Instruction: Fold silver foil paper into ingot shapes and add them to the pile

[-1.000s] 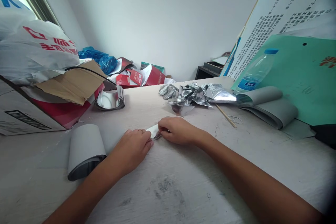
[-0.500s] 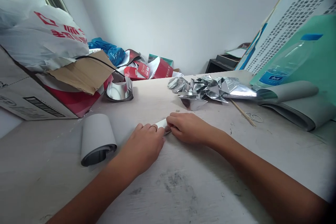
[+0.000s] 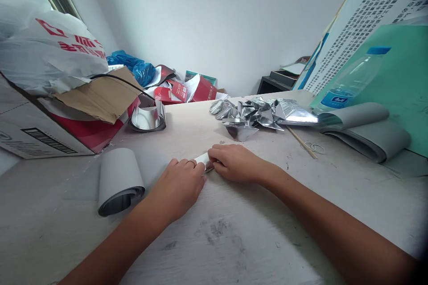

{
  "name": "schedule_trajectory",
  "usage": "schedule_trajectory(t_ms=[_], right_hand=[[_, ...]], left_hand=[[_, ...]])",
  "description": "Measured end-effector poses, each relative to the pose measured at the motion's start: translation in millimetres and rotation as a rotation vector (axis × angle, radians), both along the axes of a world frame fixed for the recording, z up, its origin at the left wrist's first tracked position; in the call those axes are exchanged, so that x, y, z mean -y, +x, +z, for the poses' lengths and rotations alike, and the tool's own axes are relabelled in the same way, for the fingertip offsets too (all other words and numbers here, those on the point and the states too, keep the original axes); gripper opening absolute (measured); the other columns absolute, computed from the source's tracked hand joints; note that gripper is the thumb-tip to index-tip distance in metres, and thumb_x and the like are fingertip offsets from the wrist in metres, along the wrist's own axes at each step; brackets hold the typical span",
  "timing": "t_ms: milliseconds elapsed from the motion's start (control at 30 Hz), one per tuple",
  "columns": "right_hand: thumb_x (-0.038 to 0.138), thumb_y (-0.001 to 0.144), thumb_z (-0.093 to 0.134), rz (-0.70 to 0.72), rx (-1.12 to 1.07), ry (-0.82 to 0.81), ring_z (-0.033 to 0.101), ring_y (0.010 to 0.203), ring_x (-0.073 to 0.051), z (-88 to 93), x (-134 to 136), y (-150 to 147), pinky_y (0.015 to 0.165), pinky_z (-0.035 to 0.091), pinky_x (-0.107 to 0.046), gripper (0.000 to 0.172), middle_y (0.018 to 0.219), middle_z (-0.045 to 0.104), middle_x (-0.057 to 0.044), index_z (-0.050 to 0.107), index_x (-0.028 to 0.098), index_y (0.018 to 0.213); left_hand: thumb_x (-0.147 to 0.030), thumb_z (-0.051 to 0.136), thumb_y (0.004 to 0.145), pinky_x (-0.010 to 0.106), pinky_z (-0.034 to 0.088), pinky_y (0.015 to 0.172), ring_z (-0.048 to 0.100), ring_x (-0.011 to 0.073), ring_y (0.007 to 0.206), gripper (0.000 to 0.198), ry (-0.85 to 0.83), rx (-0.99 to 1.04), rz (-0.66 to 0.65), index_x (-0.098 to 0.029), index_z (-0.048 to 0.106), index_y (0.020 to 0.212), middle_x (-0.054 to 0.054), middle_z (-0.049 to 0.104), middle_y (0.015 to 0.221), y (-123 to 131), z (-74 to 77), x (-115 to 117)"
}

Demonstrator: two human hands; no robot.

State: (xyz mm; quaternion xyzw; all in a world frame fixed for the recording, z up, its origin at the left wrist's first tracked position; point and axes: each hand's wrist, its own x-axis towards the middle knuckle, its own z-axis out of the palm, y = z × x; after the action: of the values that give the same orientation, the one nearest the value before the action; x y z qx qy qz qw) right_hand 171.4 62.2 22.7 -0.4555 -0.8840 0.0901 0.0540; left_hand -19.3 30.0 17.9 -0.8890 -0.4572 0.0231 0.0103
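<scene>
Low over the middle of the table, my left hand (image 3: 182, 183) and my right hand (image 3: 232, 161) close on a small strip of silvery foil sheet (image 3: 202, 159). The left hand, with a ring on one finger, presses the strip's near end. My right fingers pinch its other end, and most of the strip is hidden under both hands. Just beyond them lies a heap of folded silver foil pieces (image 3: 256, 113). A roll of grey sheet (image 3: 117, 173) rests to the left of my left forearm.
A cardboard box (image 3: 63, 120) with a white plastic bag (image 3: 50, 49) on it stands at left, near a coil of silver strip (image 3: 146, 118). At right are a folded grey sheet (image 3: 371, 136), a water bottle (image 3: 351, 82), a thin wooden stick (image 3: 302, 142) and a white rubber band (image 3: 316, 148).
The view has shifted a little, so most things sit slightly further left. Both hands keep their hold on the foil strip with hardly any change in posture.
</scene>
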Motion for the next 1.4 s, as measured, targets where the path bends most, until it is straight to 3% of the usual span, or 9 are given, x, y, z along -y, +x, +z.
schedule_trajectory(t_ms=[900,1400], right_hand=[[0.022,0.091,0.044,0.006,-0.03,-0.004,0.05,0.078,-0.012,-1.5,-2.2,0.6,0.063,0.023,-0.026,0.015,0.093,0.063,-0.004,0.056,0.017,0.086],[0.022,0.092,0.04,-0.012,0.071,0.026,0.051,0.076,-0.013,0.2,3.7,-4.1,0.062,0.02,-0.029,0.017,0.095,0.062,-0.006,0.056,0.016,0.088]], left_hand=[[-0.025,0.04,0.1,0.039,0.035,0.071,0.06,0.0245,0.083,0.021,-0.003,0.07,-0.016,-0.019,0.056,0.089,0.004,0.064,0.089,-3.3,-3.7,-3.5],[-0.026,0.039,0.101,0.041,0.037,0.072,0.061,0.0274,0.087,0.02,0.023,-0.022,-0.014,-0.019,0.057,0.095,0.005,0.066,0.091,1.1,-0.4,-0.3]])
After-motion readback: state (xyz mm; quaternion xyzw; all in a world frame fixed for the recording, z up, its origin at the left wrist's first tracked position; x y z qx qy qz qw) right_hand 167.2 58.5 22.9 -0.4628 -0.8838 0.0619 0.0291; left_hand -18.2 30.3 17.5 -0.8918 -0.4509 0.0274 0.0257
